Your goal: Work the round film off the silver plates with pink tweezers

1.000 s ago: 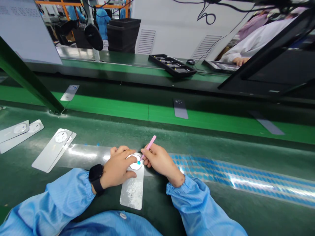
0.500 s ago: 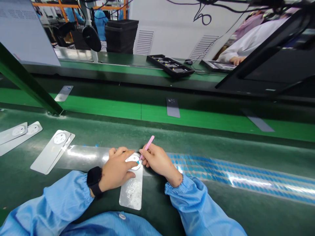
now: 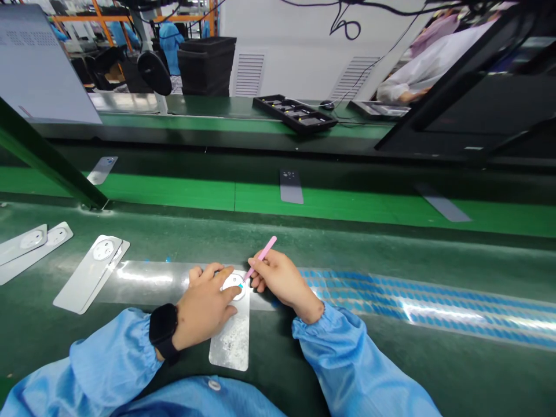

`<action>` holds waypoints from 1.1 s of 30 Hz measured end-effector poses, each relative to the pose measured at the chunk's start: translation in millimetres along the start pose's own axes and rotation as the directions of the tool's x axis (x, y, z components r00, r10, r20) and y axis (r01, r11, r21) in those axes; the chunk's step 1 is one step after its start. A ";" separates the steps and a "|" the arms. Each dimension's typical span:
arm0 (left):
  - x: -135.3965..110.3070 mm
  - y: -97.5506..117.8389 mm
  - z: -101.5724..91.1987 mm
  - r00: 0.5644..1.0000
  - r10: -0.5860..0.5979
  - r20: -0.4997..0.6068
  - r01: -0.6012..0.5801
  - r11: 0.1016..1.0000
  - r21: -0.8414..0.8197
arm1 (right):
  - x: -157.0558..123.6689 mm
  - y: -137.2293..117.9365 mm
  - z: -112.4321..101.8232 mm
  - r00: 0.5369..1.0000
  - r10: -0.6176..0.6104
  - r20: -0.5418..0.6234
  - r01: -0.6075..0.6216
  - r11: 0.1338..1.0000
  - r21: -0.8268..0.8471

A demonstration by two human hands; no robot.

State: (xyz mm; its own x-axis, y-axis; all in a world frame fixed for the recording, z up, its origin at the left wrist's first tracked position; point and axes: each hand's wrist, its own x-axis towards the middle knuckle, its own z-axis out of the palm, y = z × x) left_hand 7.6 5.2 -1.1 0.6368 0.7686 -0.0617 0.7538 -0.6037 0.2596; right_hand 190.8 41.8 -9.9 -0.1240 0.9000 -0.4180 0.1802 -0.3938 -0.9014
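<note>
Okay so, the phone back cover [image 3: 234, 344] lies on the counter [image 3: 182, 234], partly under the open, spread left hand [image 3: 203, 307]. Its blue dot [image 3: 241, 285] shows less past that hand than a second ago, so it's probably pinned. Right hand [image 3: 281, 281] grips pink tweezers [image 3: 263, 254]. Behind, the belt [image 3: 191, 190] has moved left.

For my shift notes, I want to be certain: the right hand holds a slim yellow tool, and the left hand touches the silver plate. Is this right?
Not quite: the head view shows that the slim tool in the right hand is pink, not yellow. The rest stands.
</note>
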 end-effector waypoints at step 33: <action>15.5 -0.1 -10.8 0.975 -0.210 0.065 0.220 0.952 -0.213 | 1.4 4.2 -9.1 0.997 -0.053 0.052 0.030 0.927 0.374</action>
State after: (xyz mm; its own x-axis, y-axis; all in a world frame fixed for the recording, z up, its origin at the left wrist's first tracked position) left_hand 15.6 19.4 8.3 0.4731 0.8628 -0.1778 0.8230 -0.3609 0.4385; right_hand 200.2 43.1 -13.2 -0.1844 0.9087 -0.3746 -0.2016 -0.4080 -0.8905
